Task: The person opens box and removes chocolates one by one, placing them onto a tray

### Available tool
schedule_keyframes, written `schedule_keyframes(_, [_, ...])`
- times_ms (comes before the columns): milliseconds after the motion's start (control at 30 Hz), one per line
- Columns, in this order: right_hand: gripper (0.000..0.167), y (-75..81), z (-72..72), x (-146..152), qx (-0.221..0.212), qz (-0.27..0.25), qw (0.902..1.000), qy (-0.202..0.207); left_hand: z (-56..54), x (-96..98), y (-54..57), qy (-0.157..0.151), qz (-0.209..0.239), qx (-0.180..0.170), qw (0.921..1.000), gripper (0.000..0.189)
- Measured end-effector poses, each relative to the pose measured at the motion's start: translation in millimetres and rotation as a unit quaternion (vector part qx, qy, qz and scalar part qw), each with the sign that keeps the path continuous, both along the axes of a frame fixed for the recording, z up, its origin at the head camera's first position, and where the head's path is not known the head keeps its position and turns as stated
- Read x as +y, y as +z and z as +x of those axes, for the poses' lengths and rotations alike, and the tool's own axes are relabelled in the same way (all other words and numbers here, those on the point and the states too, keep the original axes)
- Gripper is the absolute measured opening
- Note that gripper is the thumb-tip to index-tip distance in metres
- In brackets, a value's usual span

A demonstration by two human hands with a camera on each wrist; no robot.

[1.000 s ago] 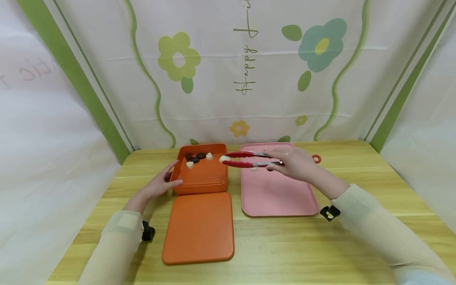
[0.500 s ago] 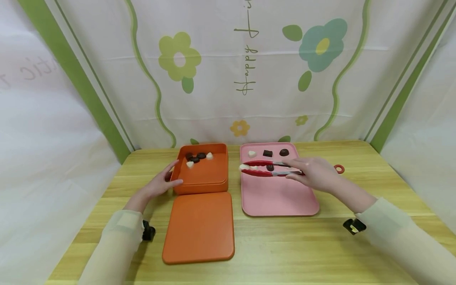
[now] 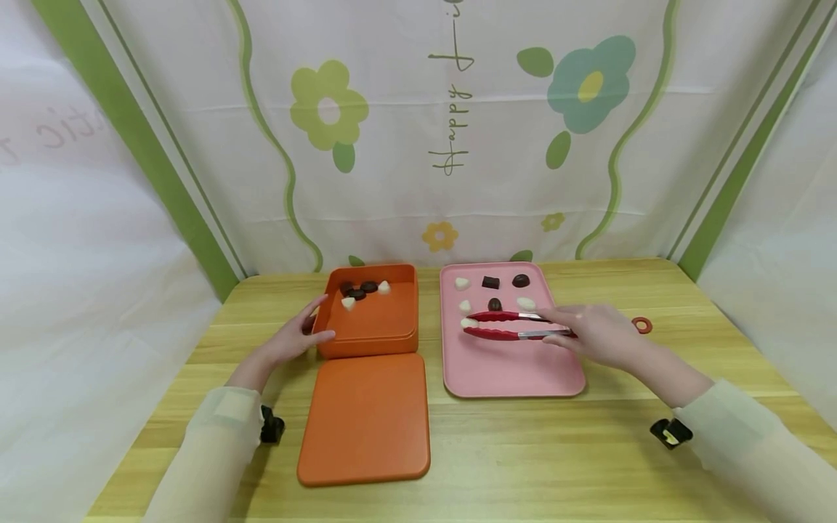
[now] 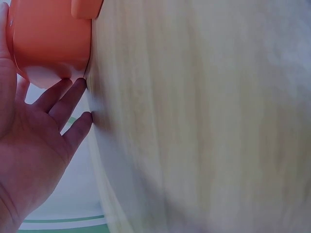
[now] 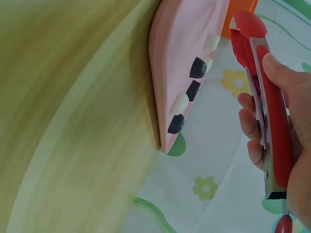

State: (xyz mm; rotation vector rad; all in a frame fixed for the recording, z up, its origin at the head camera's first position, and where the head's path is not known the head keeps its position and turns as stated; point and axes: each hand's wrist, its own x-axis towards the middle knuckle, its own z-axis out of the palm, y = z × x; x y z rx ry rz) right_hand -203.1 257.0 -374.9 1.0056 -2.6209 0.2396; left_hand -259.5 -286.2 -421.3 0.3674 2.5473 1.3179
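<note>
In the head view my right hand [image 3: 591, 334] grips red-tipped metal tongs [image 3: 503, 335], whose tips pinch a small white chocolate [image 3: 467, 323] over the pink tray [image 3: 510, 370]. On that tray, beyond the tongs, sit two rows of dark and white chocolates, among them a dark square one [image 3: 490, 282] and a white oval one [image 3: 525, 303]. My left hand [image 3: 290, 339] rests against the left side of the orange box [image 3: 373, 347], fingers spread along its wall. Several dark chocolates [image 3: 357, 294] and two white ones [image 3: 383, 288] lie inside, towards the back.
An orange lid [image 3: 365, 421] lies flat on the wooden table [image 3: 510, 450], right in front of the box. Behind the table's back edge hangs a white curtain [image 3: 392, 181] with printed flowers. The tongs' red ring [image 3: 642, 325] sticks out past my right hand.
My right hand has carried the tongs and the white chocolate right and nearer me, from beside the orange box to over the pink tray. My left hand has stayed put.
</note>
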Motion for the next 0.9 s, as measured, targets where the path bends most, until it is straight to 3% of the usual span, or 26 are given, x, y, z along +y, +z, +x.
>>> schedule_keyframes(900, [0.042, -7.0, 0.4, -3.9, -0.022, 0.029, 0.9993, 0.006, 2.8, 1.8, 3.5, -0.006, -0.003, 0.006, 1.0000, 0.085])
